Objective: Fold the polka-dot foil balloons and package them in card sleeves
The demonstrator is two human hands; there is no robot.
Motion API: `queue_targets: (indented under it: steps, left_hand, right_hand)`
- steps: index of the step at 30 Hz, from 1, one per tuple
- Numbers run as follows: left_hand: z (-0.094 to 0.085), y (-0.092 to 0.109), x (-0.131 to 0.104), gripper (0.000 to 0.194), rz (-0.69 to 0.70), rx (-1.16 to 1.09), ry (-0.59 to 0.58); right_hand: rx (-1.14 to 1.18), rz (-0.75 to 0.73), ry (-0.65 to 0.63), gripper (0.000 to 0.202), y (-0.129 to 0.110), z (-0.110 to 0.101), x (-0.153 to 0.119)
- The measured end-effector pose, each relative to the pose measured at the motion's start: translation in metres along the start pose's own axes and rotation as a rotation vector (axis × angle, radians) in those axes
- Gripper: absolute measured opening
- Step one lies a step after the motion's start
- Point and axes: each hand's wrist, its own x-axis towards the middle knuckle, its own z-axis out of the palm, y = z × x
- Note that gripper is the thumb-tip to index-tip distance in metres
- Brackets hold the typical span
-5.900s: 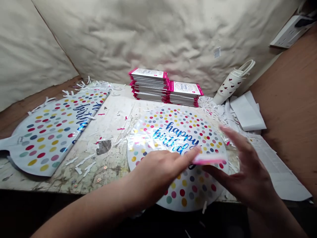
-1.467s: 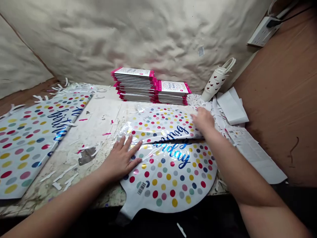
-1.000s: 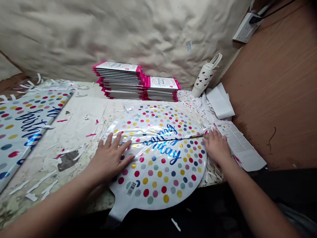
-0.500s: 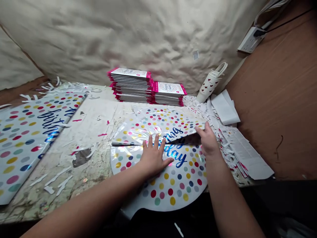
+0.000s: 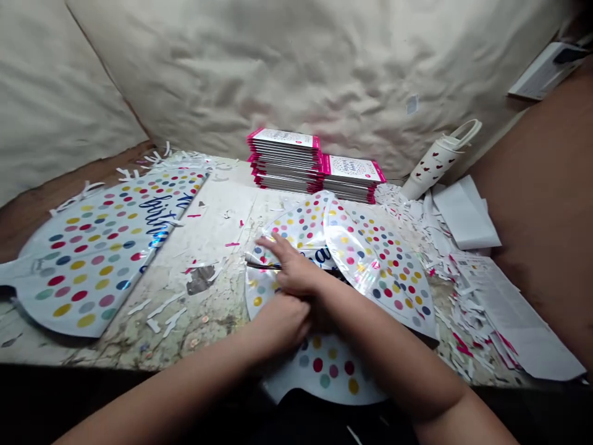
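A flat white foil balloon [image 5: 343, 371] with coloured dots and blue lettering lies at the table's front edge, its upper part folded over. My right hand [image 5: 291, 267] reaches across to the balloon's left side, fingers stretched out and apart on the foil near the dark fold. Just below it, my left hand [image 5: 285, 318] is curled closed over the balloon. My right forearm crosses in front of its fingertips, so what they hold, if anything, is hidden. A loose flap [image 5: 349, 247] of the balloon stands up right of my hands.
Another dotted foil balloon [image 5: 88, 272] lies folded on the left. Pink-edged packets [image 5: 285, 161] are stacked at the back, beside a lower stack [image 5: 352, 179]. A white tumbler with hearts [image 5: 430, 162] leans near the right wall. Paper scraps and white sheets [image 5: 467, 213] cover the right side.
My right hand has swung from the balloon's right edge over to its left side, carrying foil over. My left hand has gone from flat to curled. The view has turned left.
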Motion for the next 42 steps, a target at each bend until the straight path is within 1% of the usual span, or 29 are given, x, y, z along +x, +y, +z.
queue_targets:
  steps: [2,3,5,7,9,11,13,15,17,18,20,22,24,25,26,27,28,29,30,31,33,34,35,36,37,39,40,41,42]
  left_hand:
    - [-0.014,-0.022,-0.020,0.016,0.017,0.085,0.085]
    - [-0.021,-0.036,-0.026,0.020,0.022,0.158,0.154]
    - [-0.034,-0.065,-0.031,0.026,0.032,0.320,0.270]
    - [-0.047,-0.089,-0.027,0.024,0.042,0.439,0.252]
    - [-0.058,-0.101,-0.021,0.022,0.049,0.497,0.184]
    - [-0.065,-0.098,-0.015,0.027,0.034,0.534,0.197]
    - [-0.065,-0.085,-0.012,0.029,-0.002,0.559,0.289]
    - [-0.056,-0.070,-0.013,0.029,0.007,0.521,0.335]
    - [-0.040,-0.060,-0.015,0.028,0.025,0.427,0.285]
    - [-0.031,-0.059,-0.016,0.033,0.004,0.379,0.239]
    - [-0.018,-0.060,-0.018,0.057,-0.110,0.306,0.157]
    - [-0.012,-0.063,-0.019,0.073,-0.234,0.249,0.096]
    - [-0.011,-0.066,-0.020,0.076,-0.286,0.214,0.057]
    - [-0.012,-0.066,-0.019,0.076,-0.296,0.207,0.051]
    - [-0.012,-0.065,-0.019,0.076,-0.301,0.205,0.048]
    - [-0.012,-0.065,-0.018,0.076,-0.302,0.203,0.050]
    - [-0.013,-0.064,-0.017,0.076,-0.302,0.200,0.050]
    - [-0.014,-0.065,-0.015,0.076,-0.300,0.190,0.043]
    - [-0.016,-0.066,-0.015,0.075,-0.301,0.172,0.026]
    - [-0.020,-0.067,-0.014,0.073,-0.313,0.142,0.008]
    - [-0.033,-0.073,-0.017,0.064,-0.382,0.065,0.024]
    - [-0.043,-0.077,-0.021,0.059,-0.434,0.036,0.088]
    - [-0.054,-0.081,-0.025,0.054,-0.488,0.025,0.198]
    - [-0.065,-0.084,-0.030,0.050,-0.534,0.038,0.341]
    - [-0.076,-0.087,-0.034,0.045,-0.563,0.075,0.500]
    - [-0.093,-0.088,-0.039,0.037,-0.561,0.183,0.780]
    - [-0.097,-0.086,-0.039,0.034,-0.530,0.227,0.864]
    - [-0.098,-0.082,-0.035,0.031,-0.474,0.245,0.905]
    - [-0.095,-0.075,-0.027,0.029,-0.391,0.234,0.890]
  right_hand:
    - [-0.020,-0.009,0.159,0.067,0.014,0.001,-0.006]
    - [-0.044,0.001,0.187,0.059,0.018,0.003,-0.009]
    - [-0.089,0.006,0.186,0.043,0.022,0.005,-0.011]
    - [-0.124,0.001,0.191,0.032,0.022,0.008,-0.011]
    - [-0.163,0.013,0.216,0.028,0.019,0.010,-0.009]
    - [-0.196,0.035,0.255,0.027,0.016,0.015,-0.005]
    - [-0.217,0.057,0.302,0.021,0.015,0.021,0.000]
    - [-0.218,0.072,0.360,0.013,0.017,0.025,0.003]
    - [-0.197,0.092,0.453,0.013,0.025,0.019,0.002]
    - [-0.180,0.110,0.519,0.014,0.032,0.010,-0.002]
    - [-0.141,0.173,0.703,0.019,0.054,-0.023,-0.018]
    - [-0.114,0.278,0.950,0.031,0.083,-0.072,-0.046]
    - [-0.108,0.376,1.208,0.041,0.110,-0.124,-0.081]
    - [-0.108,0.421,1.387,0.041,0.119,-0.147,-0.098]
    - [-0.111,0.445,1.524,0.042,0.124,-0.165,-0.114]
    - [-0.133,0.449,1.616,0.043,0.124,-0.178,-0.127]
    - [-0.184,0.419,1.689,0.040,0.119,-0.184,-0.137]
    - [-0.255,0.363,1.706,0.037,0.109,-0.183,-0.144]
    - [-0.337,0.283,1.669,0.032,0.096,-0.177,-0.148]
    - [-0.411,0.184,1.585,0.026,0.081,-0.164,-0.149]
    - [-0.456,-0.053,1.279,0.016,0.051,-0.130,-0.148]
    - [-0.414,-0.184,1.100,0.024,0.039,-0.110,-0.147]
    - [-0.360,-0.317,0.924,0.033,0.031,-0.090,-0.147]
    - [-0.321,-0.399,0.753,0.037,0.027,-0.071,-0.148]
    - [-0.303,-0.441,0.612,0.039,0.028,-0.053,-0.151]
    - [-0.320,-0.427,0.423,0.036,0.039,-0.025,-0.159]
    - [-0.337,-0.398,0.369,0.035,0.048,-0.015,-0.163]
    - [-0.346,-0.369,0.331,0.034,0.057,-0.007,-0.168]
    - [-0.345,-0.347,0.306,0.034,0.065,-0.002,-0.171]
